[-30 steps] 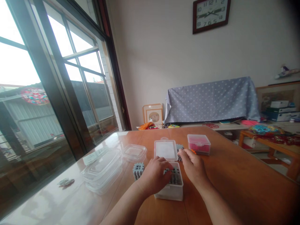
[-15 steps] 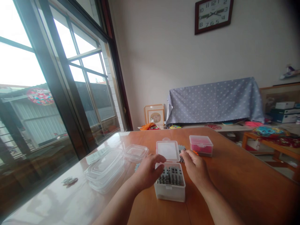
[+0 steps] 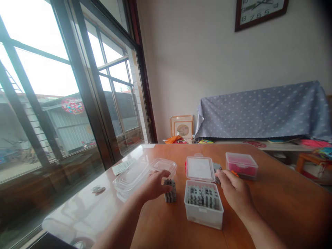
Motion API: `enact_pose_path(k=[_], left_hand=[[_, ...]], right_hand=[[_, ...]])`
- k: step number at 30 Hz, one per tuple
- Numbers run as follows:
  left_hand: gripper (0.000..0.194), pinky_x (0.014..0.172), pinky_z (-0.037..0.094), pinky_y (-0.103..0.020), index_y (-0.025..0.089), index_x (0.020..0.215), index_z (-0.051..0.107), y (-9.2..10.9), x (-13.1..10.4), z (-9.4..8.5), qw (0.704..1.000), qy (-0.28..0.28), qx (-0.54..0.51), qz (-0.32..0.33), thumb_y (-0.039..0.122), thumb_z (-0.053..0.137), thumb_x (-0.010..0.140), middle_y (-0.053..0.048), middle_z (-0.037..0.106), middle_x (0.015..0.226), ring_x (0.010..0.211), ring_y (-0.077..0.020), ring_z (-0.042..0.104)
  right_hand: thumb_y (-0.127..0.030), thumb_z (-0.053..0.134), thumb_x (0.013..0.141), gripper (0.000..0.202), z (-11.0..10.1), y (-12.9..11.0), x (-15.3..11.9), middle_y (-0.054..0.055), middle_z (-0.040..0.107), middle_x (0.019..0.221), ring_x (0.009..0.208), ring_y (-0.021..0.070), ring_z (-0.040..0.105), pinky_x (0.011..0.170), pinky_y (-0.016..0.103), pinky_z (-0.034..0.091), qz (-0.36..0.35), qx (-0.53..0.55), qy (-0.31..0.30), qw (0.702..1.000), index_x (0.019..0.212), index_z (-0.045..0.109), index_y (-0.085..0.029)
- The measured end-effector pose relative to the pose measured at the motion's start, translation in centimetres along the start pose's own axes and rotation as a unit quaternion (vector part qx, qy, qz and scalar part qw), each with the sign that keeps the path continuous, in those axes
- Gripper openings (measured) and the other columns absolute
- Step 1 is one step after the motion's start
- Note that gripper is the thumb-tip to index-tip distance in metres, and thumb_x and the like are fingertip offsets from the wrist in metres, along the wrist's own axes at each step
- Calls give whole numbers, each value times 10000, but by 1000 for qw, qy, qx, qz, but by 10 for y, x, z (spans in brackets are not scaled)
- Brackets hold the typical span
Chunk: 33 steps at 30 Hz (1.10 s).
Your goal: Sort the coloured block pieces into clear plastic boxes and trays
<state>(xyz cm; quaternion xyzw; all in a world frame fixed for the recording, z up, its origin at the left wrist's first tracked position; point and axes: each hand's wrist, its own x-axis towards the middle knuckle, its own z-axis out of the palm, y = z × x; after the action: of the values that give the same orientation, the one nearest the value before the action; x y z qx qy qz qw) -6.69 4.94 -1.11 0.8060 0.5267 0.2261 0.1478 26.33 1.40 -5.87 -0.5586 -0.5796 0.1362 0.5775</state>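
Note:
My left hand [image 3: 157, 185] is over a small stack of grey toothed plastic pieces [image 3: 170, 194] on the table. Its thumb and fingers are apart, with the thumb in front of the stack; contact is unclear. A white translucent box [image 3: 203, 218], its hinged lid [image 3: 199, 168] laid back, is packed with grey plastic window-like pieces [image 3: 203, 196]. My right hand [image 3: 236, 186] is right of the lid, fingers pinched at more grey plastic pieces [image 3: 218, 167], which the fingers partly hide. A bit of orange [image 3: 234, 173] shows behind that hand.
At the right stands a closed clear box with pink contents [image 3: 241, 166]. Clear plastic lids or containers [image 3: 133, 176] lie at the left, near a small crumpled item [image 3: 98, 189]. The wooden table [image 3: 166, 228] runs beside a window; a cloth-covered object [image 3: 259, 114] stands beyond.
My left hand has moved left from above the box to the grey stack, uncovering the box's contents. My right hand stays beside the lid. The view has turned slightly left.

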Motion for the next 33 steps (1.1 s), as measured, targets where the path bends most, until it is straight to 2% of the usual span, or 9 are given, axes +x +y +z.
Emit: enact_pose_path(k=[5,10,15,19,21,24,28,33], left_hand=[[529,1051,431,-412,289,1219,671,1,-3,0,1000,-3,11,5,378,812,717,-35,702,1255,1193,-304,603],[497,1063,401,-405,291,1180,679,1,-3,0,1000,-8,19,8,346,819,706,-19,719,1215,1172,-287,608],[454,1042,409,-412,272,1153,673,6,-2,-1,999,27,20,11,323,802,720,-23,724,1166,1113,-274,616],[331,997,435,-401,265,1098,674,24,-6,-4,996,72,-4,42,322,760,783,-29,713,1153,1110,-268,605],[318,988,441,-388,269,1105,673,37,-8,-3,994,78,-29,70,340,756,806,-31,705,1158,1115,-262,602],[347,984,448,-378,279,1123,676,58,-9,3,992,58,-54,98,382,776,807,-33,693,1156,1115,-260,598],[373,999,439,-402,289,1098,699,81,-7,19,993,27,-49,101,388,820,760,-40,689,1138,1121,-282,590],[354,1015,411,-435,302,1069,711,88,0,38,994,9,-25,106,340,829,738,-32,701,1118,1131,-296,575]], right_hand=[[-610,463,970,472,0,-2,-1,-21,596,636,640,170,549,611,263,392,7,-11,-10,1000,822,679,-217],[-610,461,971,469,-2,-8,-1,-29,558,619,640,169,539,622,260,404,8,-14,-15,1000,825,677,-220],[-608,472,963,461,-1,-8,-1,-32,552,607,635,168,542,616,261,396,14,-11,-9,1000,808,674,-224],[-583,486,960,446,1,-5,-1,-17,580,627,644,173,541,606,265,391,0,-5,5,1000,776,671,-220],[-573,488,962,444,1,-5,-1,-19,559,619,637,169,527,595,263,384,-5,-2,3,1000,752,658,-220],[-574,488,966,450,2,-4,0,-32,503,589,610,161,499,574,261,367,-2,2,-2,1000,733,638,-220],[-578,488,969,452,1,-4,0,-30,519,601,618,161,505,584,263,363,-6,2,4,1000,737,632,-218],[-591,482,971,457,1,-6,0,-21,577,623,630,165,533,603,264,388,-4,7,8,1000,781,655,-213]])
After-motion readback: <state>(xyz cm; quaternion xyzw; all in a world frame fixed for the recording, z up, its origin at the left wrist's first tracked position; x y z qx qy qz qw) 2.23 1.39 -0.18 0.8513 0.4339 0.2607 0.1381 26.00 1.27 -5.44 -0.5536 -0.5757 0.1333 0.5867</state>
